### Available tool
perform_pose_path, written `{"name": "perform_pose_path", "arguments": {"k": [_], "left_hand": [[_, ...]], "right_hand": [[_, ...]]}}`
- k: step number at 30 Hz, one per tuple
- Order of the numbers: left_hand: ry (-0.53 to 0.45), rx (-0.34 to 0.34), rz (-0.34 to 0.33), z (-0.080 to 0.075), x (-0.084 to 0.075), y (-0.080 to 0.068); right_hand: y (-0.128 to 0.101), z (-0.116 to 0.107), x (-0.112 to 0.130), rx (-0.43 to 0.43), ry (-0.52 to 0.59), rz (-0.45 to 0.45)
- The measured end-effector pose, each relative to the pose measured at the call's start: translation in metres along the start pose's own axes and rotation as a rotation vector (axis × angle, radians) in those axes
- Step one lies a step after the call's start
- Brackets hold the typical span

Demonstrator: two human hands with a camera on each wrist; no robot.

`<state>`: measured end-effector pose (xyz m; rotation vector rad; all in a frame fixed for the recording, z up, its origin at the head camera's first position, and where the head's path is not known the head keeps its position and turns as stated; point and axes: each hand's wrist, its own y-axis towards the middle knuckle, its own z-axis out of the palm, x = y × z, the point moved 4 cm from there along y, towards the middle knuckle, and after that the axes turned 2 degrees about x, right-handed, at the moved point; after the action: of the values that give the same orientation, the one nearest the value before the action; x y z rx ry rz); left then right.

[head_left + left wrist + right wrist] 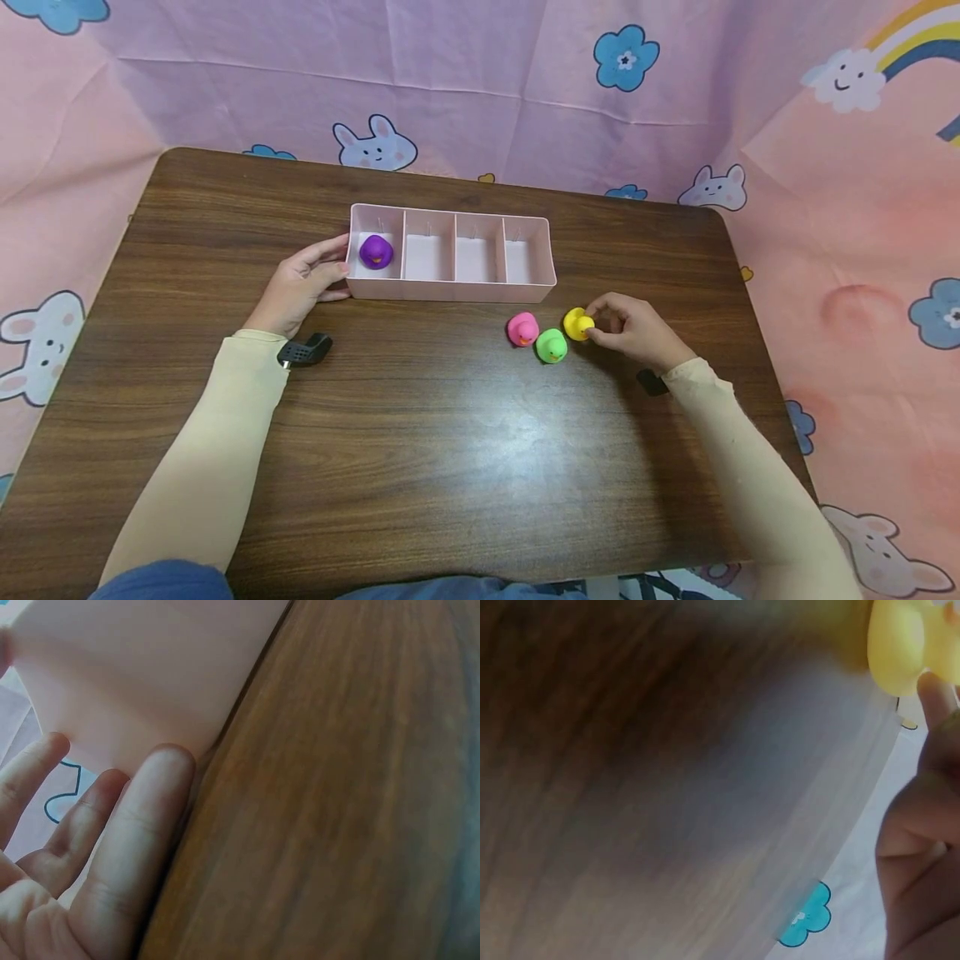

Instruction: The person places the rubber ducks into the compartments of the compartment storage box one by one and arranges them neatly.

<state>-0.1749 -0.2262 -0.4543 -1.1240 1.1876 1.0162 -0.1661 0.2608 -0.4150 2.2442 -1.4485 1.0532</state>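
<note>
The right hand (630, 329) pinches the yellow duck (578, 323) at its fingertips on the counter (450, 433), just beside the green duck (552, 345) and near the pink duck (522, 329), so a shallow, slipping pinch could drop it, or a knuckle could knock the neighbours over. The left hand (303, 279) rests with relaxed fingers against the left end of the pink tray (450, 289), where a purple duck (376, 251) sits in the leftmost compartment; a nudge there could shift the tray. Both wrist views are blurred, so how much of the yellow duck the fingers cover stays unclear.
</note>
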Motion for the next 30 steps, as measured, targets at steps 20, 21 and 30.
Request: {"name": "perform_pose_path", "arguments": {"k": [20, 21, 30], "left_hand": [[0.008, 0.013, -0.005, 0.006, -0.015, -0.007], [0.008, 0.013, -0.006, 0.005, -0.012, -0.006], [0.011, 0.009, -0.001, -0.002, 0.003, 0.0]], "right_hand": [[-0.005, -0.008, 0.001, -0.15, -0.046, -0.014], [-0.004, -0.009, 0.001, -0.169, -0.055, -0.008], [-0.001, -0.018, 0.001, -0.332, -0.095, 0.017]]}}
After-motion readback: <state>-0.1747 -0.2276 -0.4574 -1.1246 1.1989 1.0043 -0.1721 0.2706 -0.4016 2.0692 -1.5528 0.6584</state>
